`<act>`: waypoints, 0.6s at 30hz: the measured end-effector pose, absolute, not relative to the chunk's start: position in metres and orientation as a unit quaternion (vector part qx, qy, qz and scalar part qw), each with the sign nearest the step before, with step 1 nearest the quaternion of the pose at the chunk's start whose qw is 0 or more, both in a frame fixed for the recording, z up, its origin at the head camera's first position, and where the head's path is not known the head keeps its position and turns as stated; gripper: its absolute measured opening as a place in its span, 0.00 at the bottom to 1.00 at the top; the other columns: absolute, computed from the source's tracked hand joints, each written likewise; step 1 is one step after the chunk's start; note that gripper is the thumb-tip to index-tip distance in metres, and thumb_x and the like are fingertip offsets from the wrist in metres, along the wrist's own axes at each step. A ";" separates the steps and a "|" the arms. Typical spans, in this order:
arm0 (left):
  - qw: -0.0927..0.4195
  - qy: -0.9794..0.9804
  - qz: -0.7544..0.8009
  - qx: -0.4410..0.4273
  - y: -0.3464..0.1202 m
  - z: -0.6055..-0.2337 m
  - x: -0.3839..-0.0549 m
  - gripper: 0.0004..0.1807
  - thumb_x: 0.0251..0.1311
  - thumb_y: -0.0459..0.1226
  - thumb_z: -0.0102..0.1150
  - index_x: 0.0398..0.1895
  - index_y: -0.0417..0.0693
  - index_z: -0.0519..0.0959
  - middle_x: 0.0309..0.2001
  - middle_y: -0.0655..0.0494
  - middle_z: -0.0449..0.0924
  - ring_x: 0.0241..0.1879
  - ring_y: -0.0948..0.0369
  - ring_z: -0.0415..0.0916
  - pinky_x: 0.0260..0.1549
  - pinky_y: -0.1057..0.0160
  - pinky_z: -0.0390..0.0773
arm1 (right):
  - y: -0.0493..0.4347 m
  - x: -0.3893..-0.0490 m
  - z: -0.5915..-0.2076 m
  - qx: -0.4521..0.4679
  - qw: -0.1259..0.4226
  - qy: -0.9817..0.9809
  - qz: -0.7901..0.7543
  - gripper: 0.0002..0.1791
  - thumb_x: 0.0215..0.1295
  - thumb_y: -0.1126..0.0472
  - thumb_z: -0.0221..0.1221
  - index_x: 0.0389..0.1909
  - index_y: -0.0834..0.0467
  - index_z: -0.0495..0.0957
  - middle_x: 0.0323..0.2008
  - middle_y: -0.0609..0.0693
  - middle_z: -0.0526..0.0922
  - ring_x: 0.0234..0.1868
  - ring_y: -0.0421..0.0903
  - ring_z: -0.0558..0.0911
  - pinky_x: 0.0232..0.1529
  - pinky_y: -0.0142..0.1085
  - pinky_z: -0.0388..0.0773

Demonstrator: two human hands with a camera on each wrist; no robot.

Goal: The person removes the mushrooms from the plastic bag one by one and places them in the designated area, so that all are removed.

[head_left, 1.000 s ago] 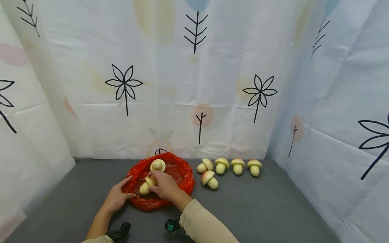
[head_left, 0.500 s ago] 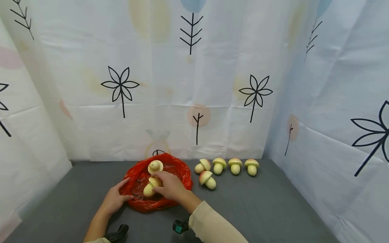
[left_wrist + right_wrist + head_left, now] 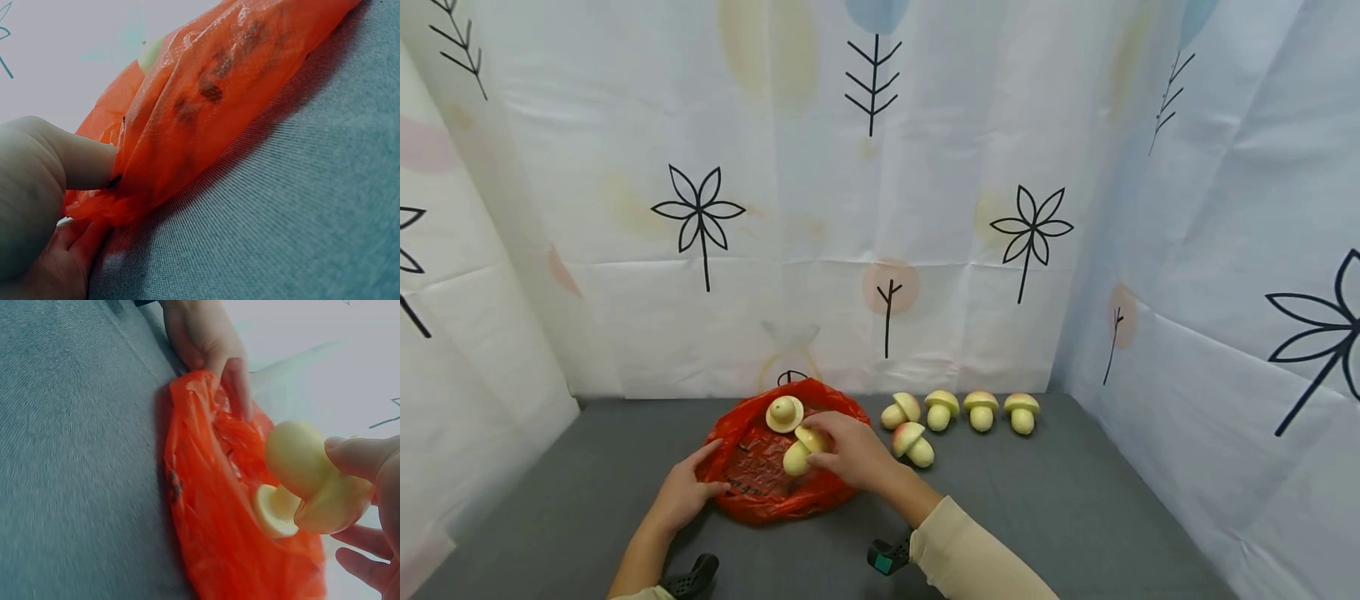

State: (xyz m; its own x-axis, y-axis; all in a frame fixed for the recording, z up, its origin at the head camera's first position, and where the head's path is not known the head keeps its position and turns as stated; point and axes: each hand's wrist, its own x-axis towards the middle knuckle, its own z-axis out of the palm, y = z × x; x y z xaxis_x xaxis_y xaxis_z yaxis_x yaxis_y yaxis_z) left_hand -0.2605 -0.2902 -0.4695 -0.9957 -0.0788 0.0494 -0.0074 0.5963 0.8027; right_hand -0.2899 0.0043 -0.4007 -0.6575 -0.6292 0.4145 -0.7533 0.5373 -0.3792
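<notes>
A red plastic bag (image 3: 752, 487) lies open on the grey table (image 3: 1037, 517). My left hand (image 3: 696, 483) pinches its near left edge, thumb (image 3: 81, 164) on top of the plastic (image 3: 206, 119). My right hand (image 3: 831, 443) grips a pale yellow toy mushroom (image 3: 797, 454) by its cap, lifted just above the bag's right side; the right wrist view shows the mushroom (image 3: 315, 481) between my fingers (image 3: 362, 456). A second mushroom (image 3: 784, 412) lies stem-up inside the bag at the back, also seen as a pale cap (image 3: 275, 511) on the plastic (image 3: 212, 512).
Several more toy mushrooms stand in a row (image 3: 981, 410) right of the bag near the back curtain, and one (image 3: 913, 442) lies tipped in front of them, close to my right hand. Patterned white curtains (image 3: 880, 208) wall in the table on three sides.
My right hand has lifted the mushroom out of the bag's middle and carried it up and to the right. The left hand has kept its hold on the bag's edge.
</notes>
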 end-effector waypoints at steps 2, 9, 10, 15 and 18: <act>0.040 -0.893 -0.448 0.024 -0.290 -0.469 -0.260 0.43 0.52 0.31 0.68 0.71 0.35 0.60 0.67 0.24 0.55 0.65 0.32 0.54 0.60 0.34 0.57 | 0.012 -0.290 -0.398 0.403 0.125 -0.864 0.275 0.25 0.61 0.54 0.66 0.60 0.50 0.75 0.60 0.44 0.76 0.60 0.41 0.74 0.56 0.35 0.71; 0.042 -0.892 -0.450 0.023 -0.289 -0.469 -0.259 0.42 0.52 0.31 0.67 0.71 0.35 0.60 0.67 0.24 0.55 0.65 0.32 0.54 0.60 0.34 0.57 | 0.039 -0.295 -0.390 0.396 0.159 -0.852 0.303 0.26 0.60 0.57 0.67 0.59 0.54 0.75 0.58 0.48 0.77 0.55 0.45 0.77 0.54 0.38 0.74; 0.042 -0.892 -0.450 0.023 -0.289 -0.469 -0.259 0.42 0.52 0.31 0.67 0.71 0.35 0.60 0.67 0.24 0.55 0.65 0.32 0.54 0.60 0.34 0.57 | 0.043 -0.295 -0.389 0.395 0.167 -0.850 0.306 0.26 0.59 0.57 0.67 0.59 0.55 0.75 0.57 0.49 0.77 0.54 0.46 0.77 0.53 0.39 0.74; 0.042 -0.893 -0.447 0.023 -0.288 -0.468 -0.259 0.42 0.52 0.30 0.67 0.71 0.34 0.60 0.67 0.24 0.55 0.65 0.32 0.55 0.60 0.34 0.57 | 0.062 -0.299 -0.385 0.391 0.212 -0.836 0.320 0.26 0.57 0.59 0.68 0.58 0.57 0.76 0.52 0.51 0.80 0.45 0.46 0.78 0.46 0.42 0.76; 0.041 -0.895 -0.445 0.023 -0.288 -0.467 -0.259 0.42 0.52 0.31 0.67 0.71 0.34 0.60 0.67 0.24 0.55 0.64 0.32 0.55 0.60 0.34 0.58 | 0.073 -0.299 -0.384 0.379 0.227 -0.832 0.335 0.27 0.56 0.60 0.69 0.58 0.56 0.76 0.53 0.51 0.79 0.46 0.46 0.79 0.46 0.44 0.76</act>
